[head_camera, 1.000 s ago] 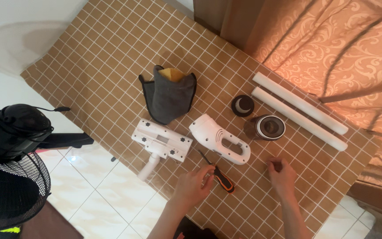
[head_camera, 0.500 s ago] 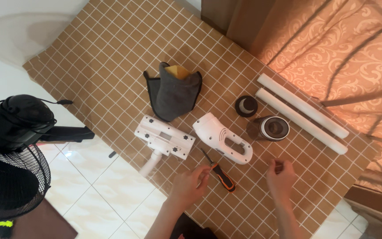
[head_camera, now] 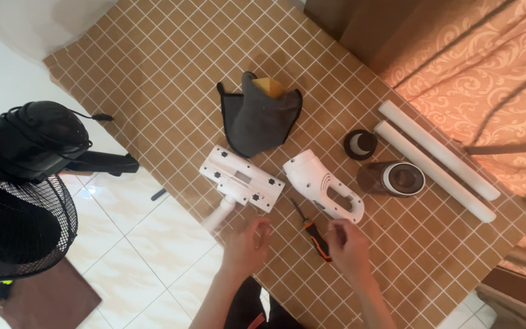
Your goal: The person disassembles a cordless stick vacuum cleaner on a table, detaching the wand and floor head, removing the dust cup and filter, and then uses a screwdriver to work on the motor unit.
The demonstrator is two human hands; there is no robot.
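Both forearms came up from the bottom edge of the view over the near side of the tiled table (head_camera: 153, 67). The left hand (head_camera: 246, 245) hovered with its fingers loosely curled and spread, holding nothing, just in front of the white floor brush head (head_camera: 241, 180). The right hand (head_camera: 347, 247) sat close beside it, fingers bent inward with the tips drawn together; whether it pinched something small could not be told. Between the two hands lay the screwdriver (head_camera: 313, 231), its black and orange handle just beside the right hand's fingers and its thin shaft pointing away toward the white vacuum body (head_camera: 324, 186). Neither hand gripped it.

Farther back on the table, a dark grey cloth pouch (head_camera: 257, 119) lay open at its top, and a yellow piece (head_camera: 270, 86) stuck out of that opening. To the right, a clear dust cup (head_camera: 397, 178) lay on its side with its round opening facing the camera; what was inside it could not be made out. A small round black filter (head_camera: 360, 144) sat near it. Two white tubes (head_camera: 436, 161) lay side by side along the far right edge. A black fan (head_camera: 22, 183) stood on the floor at the left.
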